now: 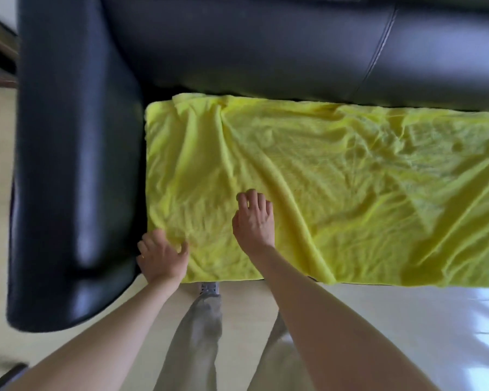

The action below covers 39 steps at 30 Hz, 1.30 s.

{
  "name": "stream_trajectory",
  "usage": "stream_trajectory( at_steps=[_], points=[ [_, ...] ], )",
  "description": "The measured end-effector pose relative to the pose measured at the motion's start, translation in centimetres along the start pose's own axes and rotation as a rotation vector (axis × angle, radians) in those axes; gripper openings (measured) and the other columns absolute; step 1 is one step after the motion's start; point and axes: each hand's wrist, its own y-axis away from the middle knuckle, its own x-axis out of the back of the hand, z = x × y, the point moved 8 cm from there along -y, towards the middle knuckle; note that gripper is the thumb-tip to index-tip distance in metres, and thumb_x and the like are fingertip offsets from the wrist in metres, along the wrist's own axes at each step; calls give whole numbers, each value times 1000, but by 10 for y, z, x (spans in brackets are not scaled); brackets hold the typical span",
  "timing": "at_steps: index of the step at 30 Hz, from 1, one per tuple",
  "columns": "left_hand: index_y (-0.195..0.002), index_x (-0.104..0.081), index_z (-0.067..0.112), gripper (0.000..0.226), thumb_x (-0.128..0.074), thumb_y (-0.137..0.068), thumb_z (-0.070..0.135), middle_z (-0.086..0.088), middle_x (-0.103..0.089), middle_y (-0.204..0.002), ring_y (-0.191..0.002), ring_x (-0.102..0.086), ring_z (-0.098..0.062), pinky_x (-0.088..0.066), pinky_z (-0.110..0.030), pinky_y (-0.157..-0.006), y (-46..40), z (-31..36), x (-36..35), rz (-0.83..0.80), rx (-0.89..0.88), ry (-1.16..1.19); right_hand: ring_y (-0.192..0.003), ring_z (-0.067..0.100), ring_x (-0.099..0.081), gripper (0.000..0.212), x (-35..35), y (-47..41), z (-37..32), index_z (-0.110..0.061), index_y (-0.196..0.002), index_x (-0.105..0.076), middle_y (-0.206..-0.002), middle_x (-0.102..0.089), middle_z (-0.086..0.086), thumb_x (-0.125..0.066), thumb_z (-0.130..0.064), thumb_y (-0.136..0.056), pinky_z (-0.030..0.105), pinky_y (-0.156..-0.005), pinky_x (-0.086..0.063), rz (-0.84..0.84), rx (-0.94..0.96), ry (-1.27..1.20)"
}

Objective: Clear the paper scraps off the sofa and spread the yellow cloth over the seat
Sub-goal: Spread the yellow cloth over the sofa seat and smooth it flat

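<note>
The yellow cloth point(336, 179) lies spread over the seat of the black leather sofa point(237, 52), wrinkled, with long folds running from the back toward the front edge. My left hand point(161, 255) rests on the cloth's front left corner, next to the armrest, fingers curled on the fabric. My right hand point(254, 218) lies on the cloth a little further in, fingers bent and pressing down. No paper scraps are visible on the seat.
The sofa's thick black armrest point(74, 165) stands to the left of the cloth. The backrest runs along the top. A pale glossy floor point(407, 320) lies in front, with my legs in light trousers point(198, 334) and a shoe at the sofa's front edge.
</note>
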Motion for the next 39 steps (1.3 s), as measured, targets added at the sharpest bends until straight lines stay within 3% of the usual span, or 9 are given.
stream_trajectory(
  at_steps=[6, 10, 14, 21, 25, 30, 34, 36, 39],
  points=[
    [-137, -24, -1, 102, -58, -74, 71, -21, -31, -140, -125, -42, -39, -40, -47, -96, 11, -53, -35, -304, 337, 115, -112, 30, -47, 38, -41, 27, -12, -10, -122, -47, -124, -47, 10, -57, -16, -86, 38, -87, -42, -194, -207, -106],
    [-144, -10, 3, 92, -68, -82, 40, -21, -12, -149, -131, -32, -40, -37, -45, -99, 21, -42, -40, -333, 468, 261, -113, 25, -46, 37, -42, 23, -5, -15, -123, -45, -124, -44, 5, -57, -17, -89, 35, -87, -46, -200, -130, -120],
    [-135, -22, 7, 64, -62, -85, 14, -21, -20, -142, -122, -38, -44, -39, -46, -94, 19, -43, -38, -267, 460, 318, -113, 23, -45, 36, -40, 20, -2, -16, -122, -45, -123, -44, 4, -58, -15, -88, 33, -84, -49, -237, -99, -139],
    [-112, -44, 3, 32, -51, -83, -9, -20, -46, -114, -96, -57, -41, -48, -45, -64, 5, -24, -3, 13, -77, -26, -115, 24, -45, 36, -38, 21, -5, -15, -122, -45, -125, -44, 5, -56, -13, -88, 35, -88, -47, -272, -106, -141],
    [-83, -56, -4, 29, -73, -63, -16, -21, -55, -69, -45, -59, -30, -44, -31, -37, -9, -24, 0, 55, -292, -356, -118, 26, -47, 38, -40, 26, -19, -14, -127, -45, -126, -46, 7, -52, -14, -90, 38, -94, -44, -321, 0, -112],
    [-140, -29, 1, 44, -38, -97, 3, -13, -50, -132, -114, -59, -25, -52, -30, -79, -27, -25, -19, -243, -155, -662, -116, 25, -49, 36, -41, 28, -31, -14, -127, -46, -124, -51, 6, -48, -12, -91, 38, -93, -43, -341, 105, -104],
    [-85, -56, 20, 29, -38, -77, -1, 1, -42, -70, -78, -47, -14, -30, -21, -39, -14, 16, -11, -512, -189, -978, -112, 25, -53, 29, -38, 20, -33, -12, -122, -50, -119, -56, 6, -46, -14, -93, 38, -94, -45, -341, 165, -96],
    [-88, -56, 20, 19, -43, -83, 7, 1, -45, -73, -71, -48, -16, -31, -21, -46, -26, 53, 11, -434, -214, -905, -112, 24, -53, 28, -29, 10, -36, -12, -121, -51, -118, -57, 6, -47, -14, -93, 37, -95, -44, -293, 210, -87],
    [-125, -50, 11, 35, -48, -93, 25, -11, -55, -119, -110, -53, -27, -43, -31, -74, -63, 109, 58, -135, -359, -476, -118, 24, -47, 37, -11, -12, -37, -13, -129, -47, -129, -49, 7, -51, -14, -92, 36, -98, -42, -172, 222, -41]
  ],
)
